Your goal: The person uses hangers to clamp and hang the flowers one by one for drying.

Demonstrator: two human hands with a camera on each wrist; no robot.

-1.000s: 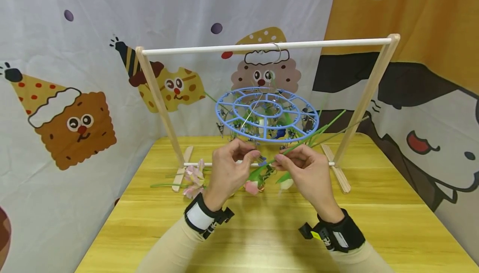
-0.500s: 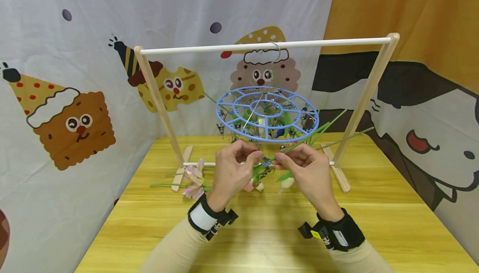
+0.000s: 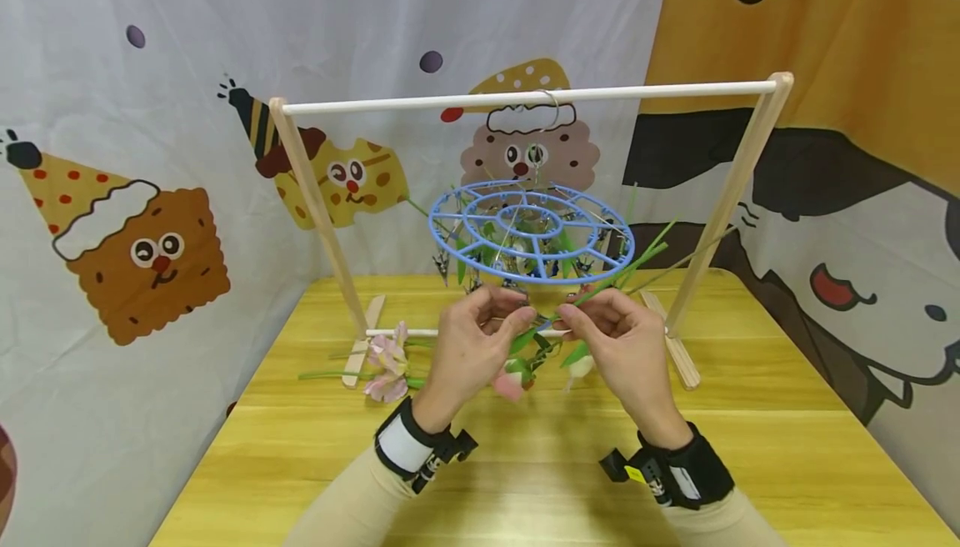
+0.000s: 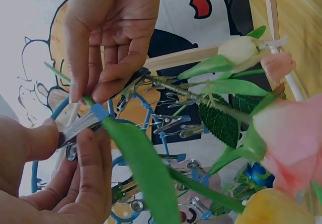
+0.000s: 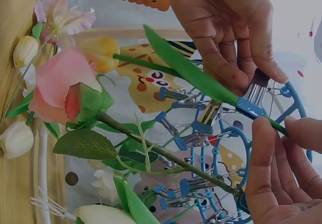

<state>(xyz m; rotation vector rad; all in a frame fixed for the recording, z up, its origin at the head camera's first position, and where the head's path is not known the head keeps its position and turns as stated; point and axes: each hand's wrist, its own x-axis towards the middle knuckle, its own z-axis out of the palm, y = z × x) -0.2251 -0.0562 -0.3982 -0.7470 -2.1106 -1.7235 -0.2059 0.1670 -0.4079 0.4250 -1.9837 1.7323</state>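
Note:
My left hand pinches the handles of a metal clip between thumb and fingers. The blue tips of this clip lie across the green stem of a yellow tulip, just above its long leaf. Close by on the right, my right hand pinches the upper stem with thumb and index finger. The tulip's bloom points downward. Over both hands hangs a round blue clip hanger. A pink rose hangs upside down from another of its clips.
The hanger hooks onto the white rod of a wooden stand. Pink flowers lie on the wooden table at the left. White tulips and a blue flower hang among several clips.
My left hand has shifted slightly right, closer to my right hand, carrying the clip along. My right hand stays nearly in place, holding the stem. The head view has tilted a little.

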